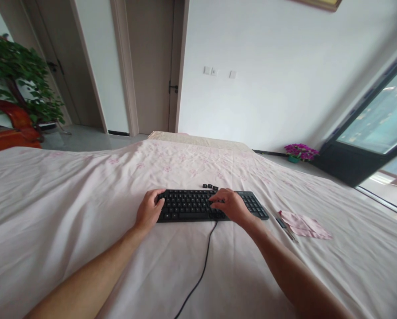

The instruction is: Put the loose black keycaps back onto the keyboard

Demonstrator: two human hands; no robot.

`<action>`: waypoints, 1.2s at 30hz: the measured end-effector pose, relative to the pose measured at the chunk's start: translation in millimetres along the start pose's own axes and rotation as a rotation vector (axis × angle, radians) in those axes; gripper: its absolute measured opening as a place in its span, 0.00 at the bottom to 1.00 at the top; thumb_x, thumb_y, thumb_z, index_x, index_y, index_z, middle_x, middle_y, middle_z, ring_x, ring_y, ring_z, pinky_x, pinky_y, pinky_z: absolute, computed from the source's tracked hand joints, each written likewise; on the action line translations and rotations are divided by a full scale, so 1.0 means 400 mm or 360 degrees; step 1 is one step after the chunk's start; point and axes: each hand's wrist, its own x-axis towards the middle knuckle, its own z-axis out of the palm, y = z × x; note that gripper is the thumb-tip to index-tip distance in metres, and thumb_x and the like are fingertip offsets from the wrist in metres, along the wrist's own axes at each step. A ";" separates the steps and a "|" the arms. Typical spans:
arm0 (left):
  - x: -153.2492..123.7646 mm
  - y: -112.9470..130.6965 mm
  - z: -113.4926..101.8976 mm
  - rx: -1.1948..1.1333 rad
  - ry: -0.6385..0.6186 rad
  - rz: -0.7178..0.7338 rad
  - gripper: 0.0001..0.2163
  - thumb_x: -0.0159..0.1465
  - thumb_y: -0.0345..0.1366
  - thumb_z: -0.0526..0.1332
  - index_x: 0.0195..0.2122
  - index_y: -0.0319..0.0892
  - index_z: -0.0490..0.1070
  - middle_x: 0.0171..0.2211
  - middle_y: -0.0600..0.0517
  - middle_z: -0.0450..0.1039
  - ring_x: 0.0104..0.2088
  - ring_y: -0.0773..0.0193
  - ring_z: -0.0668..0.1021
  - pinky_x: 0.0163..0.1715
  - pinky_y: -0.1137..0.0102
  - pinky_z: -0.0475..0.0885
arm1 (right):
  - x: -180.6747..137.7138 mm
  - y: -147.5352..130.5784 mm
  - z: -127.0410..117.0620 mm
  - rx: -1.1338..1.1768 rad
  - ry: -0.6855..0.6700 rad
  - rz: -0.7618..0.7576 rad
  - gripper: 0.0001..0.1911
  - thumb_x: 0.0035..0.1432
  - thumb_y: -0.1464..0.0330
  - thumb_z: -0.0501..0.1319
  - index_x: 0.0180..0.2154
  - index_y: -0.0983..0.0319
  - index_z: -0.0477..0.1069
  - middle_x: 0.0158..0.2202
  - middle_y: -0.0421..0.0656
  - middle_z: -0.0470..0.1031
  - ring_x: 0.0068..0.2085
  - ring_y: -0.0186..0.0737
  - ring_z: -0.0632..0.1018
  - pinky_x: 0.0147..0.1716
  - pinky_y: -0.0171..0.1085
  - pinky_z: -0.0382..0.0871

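A black computer keyboard [188, 204] lies across the cloth in front of me, its cable [205, 261] running toward me from the near edge. My left hand [149, 206] grips the keyboard's left end, with the thumb on top of the edge. Over the keys right of the middle, my right hand [228, 203] is closed, thumb and fingertips drawn together at the keys. Whatever may be between those fingertips is too small to make out. Just behind the keyboard sit three loose black keycaps [210, 186].
To the right lie a folded pink cloth [305, 225] and a slim dark-handled tool [286, 228]. A pale flowered cloth [118, 177] covers the wrinkled surface underneath. Farther off are a potted plant [19, 75], a wooden armrest [14, 124] and purple flowers [301, 151].
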 end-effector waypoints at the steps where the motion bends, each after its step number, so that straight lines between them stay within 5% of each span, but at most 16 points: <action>1: 0.000 0.000 0.000 0.0006 -0.0001 0.0006 0.15 0.59 0.34 0.55 0.47 0.44 0.70 0.47 0.48 0.70 0.49 0.59 0.72 0.52 0.62 0.67 | -0.024 0.003 0.002 0.0005 0.0007 0.0001 0.07 0.51 0.67 0.65 0.35 0.54 0.78 0.34 0.39 0.76 0.40 0.40 0.74 0.41 0.37 0.65; 7: -0.001 0.005 -0.001 0.0036 0.0002 0.0034 0.15 0.59 0.33 0.55 0.46 0.44 0.71 0.47 0.48 0.70 0.50 0.59 0.72 0.53 0.62 0.67 | -0.092 0.002 0.013 -0.0086 0.0034 0.0008 0.07 0.51 0.66 0.65 0.35 0.53 0.78 0.32 0.39 0.75 0.38 0.41 0.73 0.40 0.38 0.65; 21: -0.003 0.003 0.002 0.0070 0.0017 0.0066 0.14 0.58 0.32 0.55 0.44 0.44 0.72 0.47 0.49 0.70 0.51 0.59 0.71 0.54 0.62 0.66 | -0.088 -0.006 0.024 -0.0150 -0.0004 -0.0068 0.06 0.52 0.66 0.66 0.34 0.52 0.79 0.31 0.38 0.76 0.36 0.39 0.73 0.39 0.38 0.65; 29: -0.003 0.013 -0.003 0.0090 0.0006 0.0053 0.13 0.58 0.32 0.55 0.43 0.45 0.73 0.47 0.50 0.69 0.51 0.59 0.71 0.55 0.62 0.65 | -0.073 0.004 0.036 0.0125 -0.0080 0.0239 0.07 0.49 0.69 0.65 0.33 0.55 0.79 0.31 0.39 0.77 0.35 0.39 0.76 0.35 0.36 0.66; 36: -0.001 0.009 -0.002 0.0115 -0.0015 0.0049 0.13 0.58 0.32 0.55 0.44 0.44 0.72 0.48 0.49 0.69 0.51 0.59 0.71 0.56 0.62 0.65 | -0.072 -0.025 0.018 -0.0061 -0.0149 0.0239 0.07 0.47 0.69 0.65 0.32 0.55 0.79 0.33 0.37 0.77 0.36 0.37 0.76 0.35 0.33 0.64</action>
